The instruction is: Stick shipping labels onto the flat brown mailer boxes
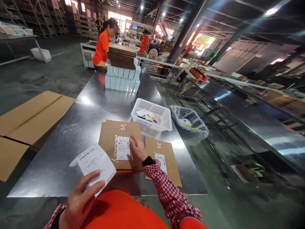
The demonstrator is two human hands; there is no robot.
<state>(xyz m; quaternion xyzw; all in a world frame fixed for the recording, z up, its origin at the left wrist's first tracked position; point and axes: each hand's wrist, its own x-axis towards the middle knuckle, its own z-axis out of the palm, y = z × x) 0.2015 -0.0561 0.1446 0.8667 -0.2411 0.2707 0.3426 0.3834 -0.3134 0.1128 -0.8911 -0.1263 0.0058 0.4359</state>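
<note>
My left hand [81, 198] grips a stack of white printed labels [96, 162] at the lower left, fingers on top of it. A brown cardboard box [108, 140] with white lettering lies on the metal table, and a white label [123, 148] sits flat on its top. At that label's right edge is my right hand [138, 148], its fingers together and pointing left; whether anything is under the fingertips is hidden. To the right lies another flat brown carton [171, 159] with a label [161, 163], partly behind my right forearm.
A white basket [166, 119] holds papers and a yellow pen. Beyond it stand light blue boxes [121, 84] under stacked cardboard [122, 55]. A lined bin [190, 127] is at the right, a large open carton [30, 111] at the left. Two people in orange are farther back.
</note>
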